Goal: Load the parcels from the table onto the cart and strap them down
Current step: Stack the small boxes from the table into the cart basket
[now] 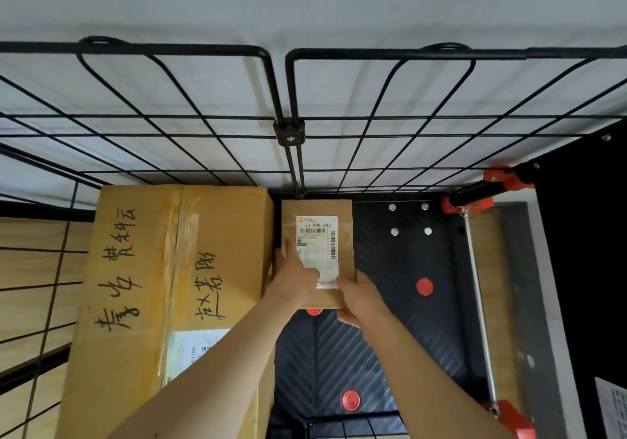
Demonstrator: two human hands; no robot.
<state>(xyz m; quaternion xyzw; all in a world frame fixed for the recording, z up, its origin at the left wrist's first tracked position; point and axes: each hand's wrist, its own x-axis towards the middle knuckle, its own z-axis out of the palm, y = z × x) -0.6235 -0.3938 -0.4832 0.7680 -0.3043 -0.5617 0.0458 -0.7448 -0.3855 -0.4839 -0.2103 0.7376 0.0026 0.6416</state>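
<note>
A small brown parcel with a white shipping label lies on the cart's black ribbed deck, pushed against the far wire wall. My left hand grips its near left side and my right hand grips its near right corner. Directly left of it, touching, stands a large taped cardboard box with black handwriting on top; my left forearm crosses over its near right corner.
A black wire-grid panel forms the cart's far wall, with another grid on the left. Red round caps dot the deck. A metal rod with red brackets runs along the right side. Wood floor shows at the left.
</note>
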